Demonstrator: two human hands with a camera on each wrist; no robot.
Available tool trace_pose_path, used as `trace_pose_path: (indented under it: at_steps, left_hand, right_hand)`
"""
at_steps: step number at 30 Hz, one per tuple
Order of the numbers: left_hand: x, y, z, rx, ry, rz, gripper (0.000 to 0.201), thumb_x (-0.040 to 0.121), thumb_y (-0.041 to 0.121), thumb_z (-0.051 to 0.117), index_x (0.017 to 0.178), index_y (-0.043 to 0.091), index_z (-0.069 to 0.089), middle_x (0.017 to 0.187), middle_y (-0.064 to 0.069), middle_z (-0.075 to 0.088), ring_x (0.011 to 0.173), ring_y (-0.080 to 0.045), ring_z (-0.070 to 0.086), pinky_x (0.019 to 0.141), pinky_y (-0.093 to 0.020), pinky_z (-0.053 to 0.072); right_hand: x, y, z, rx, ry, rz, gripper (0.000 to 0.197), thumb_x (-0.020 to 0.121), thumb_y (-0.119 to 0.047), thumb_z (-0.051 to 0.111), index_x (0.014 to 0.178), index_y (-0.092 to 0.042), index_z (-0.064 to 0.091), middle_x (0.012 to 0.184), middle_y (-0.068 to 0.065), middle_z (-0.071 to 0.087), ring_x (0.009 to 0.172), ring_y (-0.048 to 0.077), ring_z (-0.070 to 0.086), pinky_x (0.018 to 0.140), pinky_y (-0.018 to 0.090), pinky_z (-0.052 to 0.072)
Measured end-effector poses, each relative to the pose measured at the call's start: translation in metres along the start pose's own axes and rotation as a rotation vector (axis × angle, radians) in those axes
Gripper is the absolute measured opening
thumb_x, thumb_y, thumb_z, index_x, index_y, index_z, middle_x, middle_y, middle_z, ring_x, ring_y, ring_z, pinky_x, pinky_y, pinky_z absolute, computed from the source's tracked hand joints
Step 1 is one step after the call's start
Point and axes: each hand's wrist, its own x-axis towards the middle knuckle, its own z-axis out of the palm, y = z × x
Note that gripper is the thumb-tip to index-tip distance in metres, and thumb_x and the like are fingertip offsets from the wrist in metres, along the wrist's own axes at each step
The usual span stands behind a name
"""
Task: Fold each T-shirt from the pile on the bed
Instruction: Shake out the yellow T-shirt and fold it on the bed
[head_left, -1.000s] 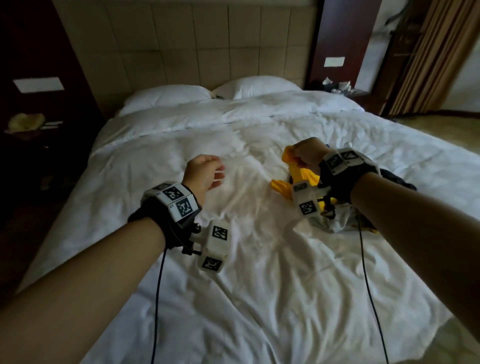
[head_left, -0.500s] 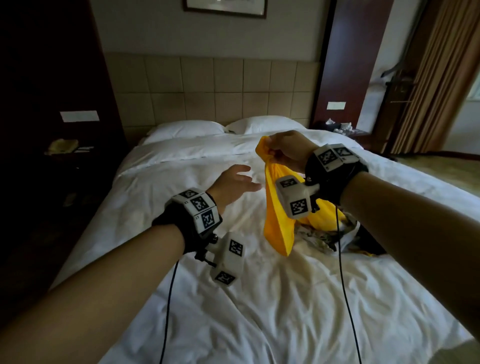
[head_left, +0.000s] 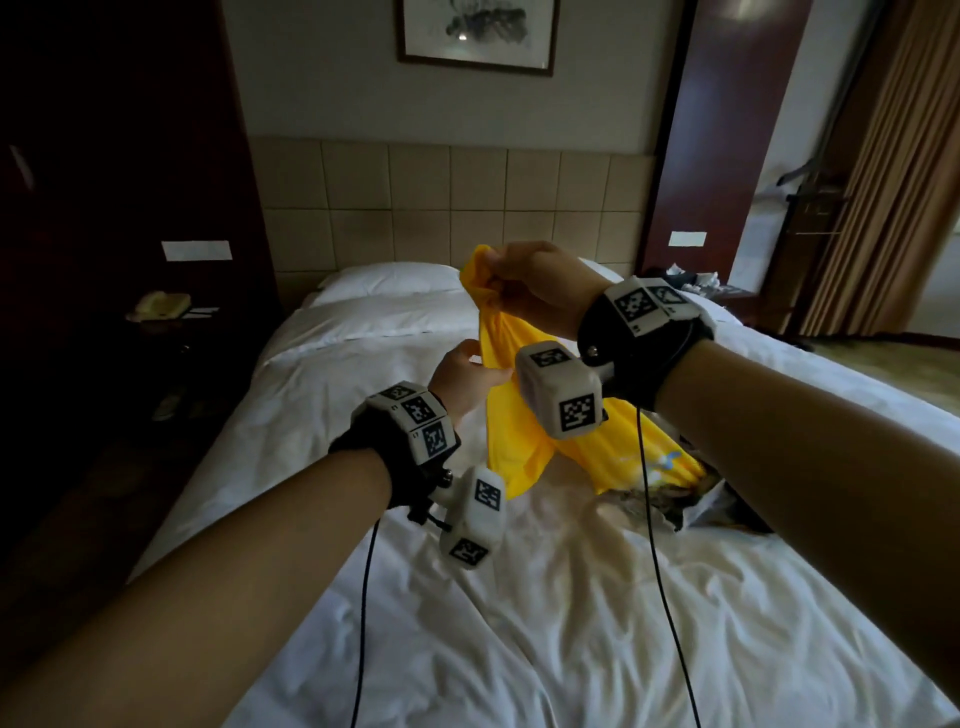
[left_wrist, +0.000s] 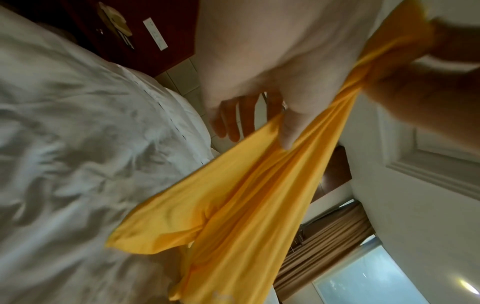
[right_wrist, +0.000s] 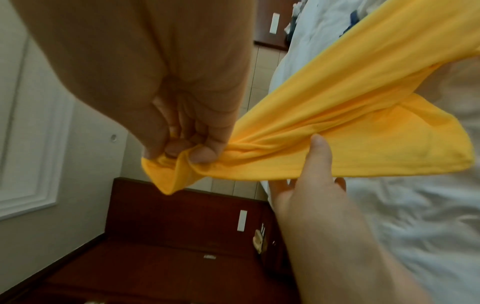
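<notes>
A yellow T-shirt (head_left: 519, 441) hangs bunched above the white bed (head_left: 519, 623), its lower end trailing onto the pile of other shirts (head_left: 660, 501) at the right. My right hand (head_left: 493, 283) grips the shirt's top edge in a fist, seen close in the right wrist view (right_wrist: 187, 152). Just below, my left hand (head_left: 485, 364) pinches the cloth, thumb (left_wrist: 288, 131) on the front and fingers (left_wrist: 228, 123) behind the edge. The yellow fabric (left_wrist: 246, 205) stretches taut between both hands (right_wrist: 350, 123).
Two pillows (head_left: 389, 278) lie at the padded headboard. A dark nightstand with a telephone (head_left: 158, 306) stands at the left, and another cluttered one (head_left: 696, 280) at the right. Rumpled white sheet covers the bed's near half. Brown curtains (head_left: 893, 182) hang at far right.
My right hand has lifted the yellow T-shirt off the pile and raised it high. My left hand has moved right from above the sheet and taken hold of the cloth.
</notes>
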Motion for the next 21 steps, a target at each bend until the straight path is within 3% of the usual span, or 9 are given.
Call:
trace_pose_path:
  at_steps: [2, 3, 5, 7, 9, 11, 15, 18, 21]
  left_hand:
    - [0.001, -0.001, -0.006, 0.008, 0.043, -0.002, 0.058, 0.076, 0.022, 0.060, 0.120, -0.013, 0.047, 0.118, -0.038, 0.049, 0.113, -0.049, 0.048, 0.075, -0.038, 0.046]
    - [0.004, -0.003, -0.010, 0.006, 0.038, 0.019, 0.060, 0.075, 0.020, 0.061, 0.119, -0.018, 0.045, 0.119, -0.040, 0.048, 0.114, -0.050, 0.048, 0.079, -0.039, 0.048]
    - [-0.002, -0.004, -0.018, 0.055, 0.006, 0.050, 0.035, 0.087, 0.005, 0.058, 0.112, -0.019, 0.051, 0.114, -0.039, 0.053, 0.107, -0.046, 0.054, 0.090, -0.043, 0.046]
    - [-0.003, -0.007, -0.031, 0.078, 0.080, 0.042, 0.010, 0.089, 0.001, 0.053, 0.093, -0.002, 0.062, 0.093, -0.023, 0.062, 0.090, -0.032, 0.059, 0.085, -0.038, 0.045]
    - [-0.001, -0.012, -0.047, 0.062, 0.211, 0.006, 0.018, 0.087, 0.001, 0.052, 0.075, 0.014, 0.054, 0.078, -0.006, 0.057, 0.079, -0.022, 0.054, 0.078, -0.033, 0.043]
    - [0.000, -0.014, -0.068, 0.053, 0.298, -0.010, 0.021, 0.086, 0.001, 0.052, 0.071, 0.016, 0.049, 0.075, -0.006, 0.054, 0.079, -0.021, 0.052, 0.077, -0.033, 0.042]
    - [-0.006, -0.019, -0.105, 0.062, 0.276, 0.021, 0.005, 0.075, 0.011, 0.056, 0.070, 0.009, 0.056, 0.073, -0.015, 0.056, 0.073, -0.028, 0.055, 0.071, -0.035, 0.042]
    - [-0.014, -0.022, -0.124, -0.003, 0.228, 0.039, 0.007, 0.076, 0.010, 0.061, 0.080, 0.006, 0.065, 0.090, -0.019, 0.064, 0.086, -0.032, 0.061, 0.088, -0.050, 0.049]
    - [-0.021, -0.025, -0.134, -0.104, 0.257, 0.032, 0.005, 0.085, 0.005, 0.064, 0.088, 0.008, 0.067, 0.101, -0.018, 0.065, 0.095, -0.031, 0.062, 0.094, -0.053, 0.049]
  right_hand:
    - [0.002, -0.006, 0.014, -0.014, -0.068, -0.019, 0.030, 0.100, -0.006, 0.033, 0.074, -0.004, 0.047, 0.070, 0.008, 0.041, 0.060, 0.014, 0.045, 0.056, 0.020, 0.045]
    - [0.002, -0.009, 0.021, -0.024, -0.091, -0.025, 0.030, 0.100, -0.006, 0.033, 0.073, -0.005, 0.047, 0.070, 0.007, 0.040, 0.060, 0.014, 0.044, 0.056, 0.020, 0.045]
    - [0.003, -0.015, 0.030, -0.010, -0.115, -0.043, 0.031, 0.100, -0.007, 0.033, 0.073, -0.005, 0.048, 0.068, 0.006, 0.042, 0.059, 0.014, 0.045, 0.057, 0.022, 0.044]
    - [0.004, -0.019, 0.036, 0.044, -0.106, -0.065, 0.033, 0.099, -0.006, 0.033, 0.070, -0.007, 0.047, 0.063, 0.004, 0.042, 0.059, 0.015, 0.042, 0.058, 0.023, 0.042]
    - [0.005, -0.022, 0.040, 0.078, -0.107, -0.087, 0.034, 0.099, -0.005, 0.032, 0.068, -0.008, 0.044, 0.062, 0.003, 0.037, 0.057, 0.014, 0.039, 0.056, 0.022, 0.042]
    - [0.008, -0.023, 0.045, 0.096, -0.063, -0.089, 0.034, 0.100, -0.005, 0.033, 0.067, -0.008, 0.044, 0.060, 0.004, 0.038, 0.054, 0.014, 0.041, 0.054, 0.022, 0.044]
    - [0.014, -0.013, 0.046, 0.086, 0.072, -0.051, 0.028, 0.098, -0.007, 0.040, 0.073, -0.009, 0.050, 0.061, 0.003, 0.049, 0.053, 0.010, 0.053, 0.058, 0.020, 0.050]
    - [0.016, 0.008, 0.046, 0.032, 0.075, 0.023, 0.017, 0.096, -0.008, 0.045, 0.085, -0.008, 0.058, 0.081, 0.007, 0.059, 0.072, 0.014, 0.060, 0.073, 0.024, 0.052]
    - [0.021, 0.044, 0.043, -0.083, 0.008, 0.185, 0.010, 0.096, -0.008, 0.049, 0.098, -0.010, 0.059, 0.095, 0.008, 0.063, 0.085, 0.018, 0.060, 0.083, 0.031, 0.049]
